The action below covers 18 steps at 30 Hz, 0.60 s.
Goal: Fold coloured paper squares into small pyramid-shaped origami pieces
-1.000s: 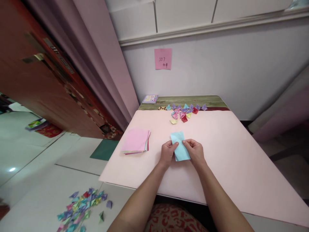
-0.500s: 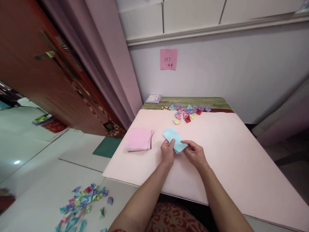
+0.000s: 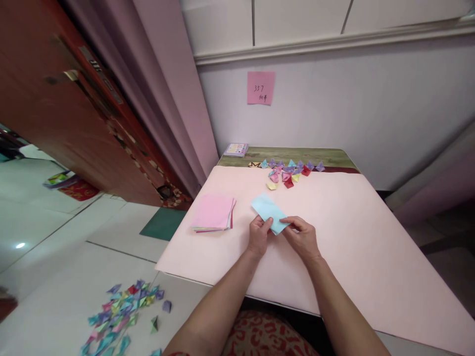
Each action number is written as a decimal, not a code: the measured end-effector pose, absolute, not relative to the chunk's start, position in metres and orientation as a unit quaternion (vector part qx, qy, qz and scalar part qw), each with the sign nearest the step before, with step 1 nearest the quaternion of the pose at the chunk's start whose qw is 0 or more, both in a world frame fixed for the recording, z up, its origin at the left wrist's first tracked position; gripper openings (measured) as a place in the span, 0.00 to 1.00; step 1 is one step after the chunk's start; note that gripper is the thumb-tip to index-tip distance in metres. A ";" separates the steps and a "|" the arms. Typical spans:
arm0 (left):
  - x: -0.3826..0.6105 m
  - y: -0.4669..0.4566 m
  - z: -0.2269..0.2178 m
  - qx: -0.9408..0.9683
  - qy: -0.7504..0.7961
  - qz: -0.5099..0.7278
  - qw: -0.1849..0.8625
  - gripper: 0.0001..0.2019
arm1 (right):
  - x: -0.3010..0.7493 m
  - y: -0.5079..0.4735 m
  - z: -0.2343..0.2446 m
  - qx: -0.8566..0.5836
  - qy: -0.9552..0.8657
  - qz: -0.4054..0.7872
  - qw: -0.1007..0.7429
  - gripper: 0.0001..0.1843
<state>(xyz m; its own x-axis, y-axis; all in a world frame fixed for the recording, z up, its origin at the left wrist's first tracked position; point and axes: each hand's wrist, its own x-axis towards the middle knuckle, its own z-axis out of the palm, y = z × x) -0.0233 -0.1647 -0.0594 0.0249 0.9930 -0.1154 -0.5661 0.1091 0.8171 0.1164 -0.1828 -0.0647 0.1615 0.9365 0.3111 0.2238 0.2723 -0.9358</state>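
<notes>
Nearest, a red-patterned garment (image 3: 269,333) shows in the lap, and two bare forearms reach forward over the worktop (image 3: 352,247), which has a pale pink covering. Low on the left, a loose heap of small folded paper pieces (image 3: 120,314) in blue, purple, yellow, green, pink and red lies on the tiled floor (image 3: 55,282), with a few pieces just beside it.

The left hand (image 3: 259,236) has its fingers clamped on a light-blue oblong paper (image 3: 264,206), thumb on top near the lower edge. The fingers of the right hand (image 3: 302,238) are pinched together on the paper's right corner. The sheet is tilted, held over the middle of the worktop.

Left of the hands, and apart from them, sits a stack of square paper (image 3: 213,212), pink on top with other colours at its edges. Past the worktop's left side, a green mat (image 3: 163,223) lies on the floor.

Farther along, more folded pieces (image 3: 288,170) cluster near the worktop's far end, and a pile of printed cards (image 3: 236,150) rests at the far left corner. Off by the open door (image 3: 74,133) stands a red bin (image 3: 79,188) with a purplish rim; something green and yellow shows in it, too blurred to name. A pink note (image 3: 261,88) hangs on the wall (image 3: 334,99).
</notes>
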 end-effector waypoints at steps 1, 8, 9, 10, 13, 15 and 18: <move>-0.023 -0.165 -0.061 0.301 0.369 0.595 0.647 0.18 | 0.117 -0.183 -0.065 -0.513 -0.565 0.323 0.560 0.13; -0.024 -0.169 -0.056 0.376 0.378 0.566 0.629 0.14 | 0.124 -0.181 -0.065 -0.449 -0.584 0.391 0.552 0.16; -0.024 -0.170 -0.054 0.393 0.378 0.551 0.632 0.14 | 0.125 -0.181 -0.065 -0.444 -0.593 0.389 0.547 0.14; -0.025 -0.171 -0.052 0.404 0.377 0.538 0.636 0.14 | 0.126 -0.181 -0.065 -0.442 -0.602 0.385 0.543 0.12; -0.027 -0.171 -0.049 0.401 0.372 0.541 0.639 0.18 | 0.129 -0.181 -0.066 -0.452 -0.606 0.372 0.539 0.08; -0.028 -0.170 -0.049 0.375 0.375 0.569 0.629 0.26 | 0.132 -0.181 -0.065 -0.478 -0.589 0.333 0.561 0.07; -0.028 -0.170 -0.051 0.369 0.362 0.587 0.623 0.30 | 0.136 -0.179 -0.065 -0.523 -0.540 0.242 0.614 0.08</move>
